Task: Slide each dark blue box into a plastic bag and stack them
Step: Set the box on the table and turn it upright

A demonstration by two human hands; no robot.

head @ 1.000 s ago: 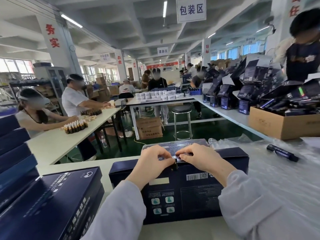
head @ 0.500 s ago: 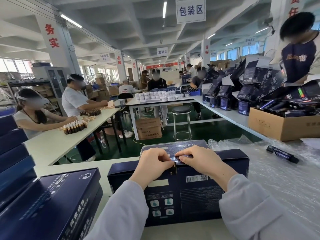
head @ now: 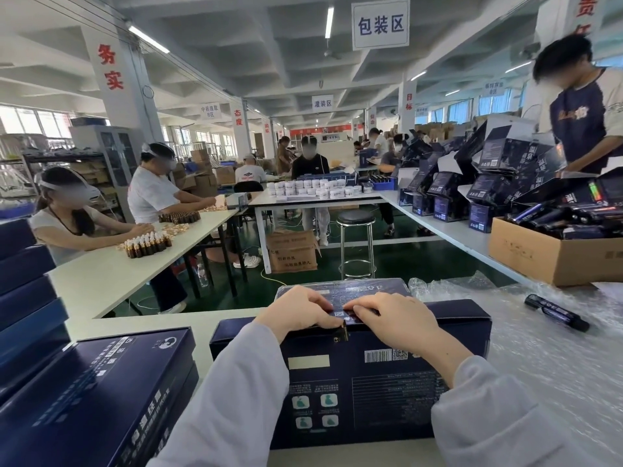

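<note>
The dark blue box (head: 371,392) lies on the tabletop (head: 145,326) straight in front of the person. Its long axis runs left to right, its printed face is up, and a small gold clasp (head: 344,330) sits at the middle of its far edge. Just beyond that edge, touching or nearly so, lies a bagged box (head: 354,288), glossy under plastic and also lying left to right.

Both hands meet over the clasp. The left hand (head: 296,311) comes in from the near left and the right hand (head: 394,323) from the near right, with wrists resting on the near box. Each grip is closed, with fingers curled and fingertips pinching at the near edge of the bagged box. Whether they hold a loose flap of the bag or the box edge itself cannot be told.

The work point lies directly ahead of both grips and neither hand is clearly nearer. The step in hand is probably closing the bag's mouth.

A stack of blue boxes (head: 101,382) stands near left. Loose plastic film (head: 556,372) covers the tabletop to the right.
</note>
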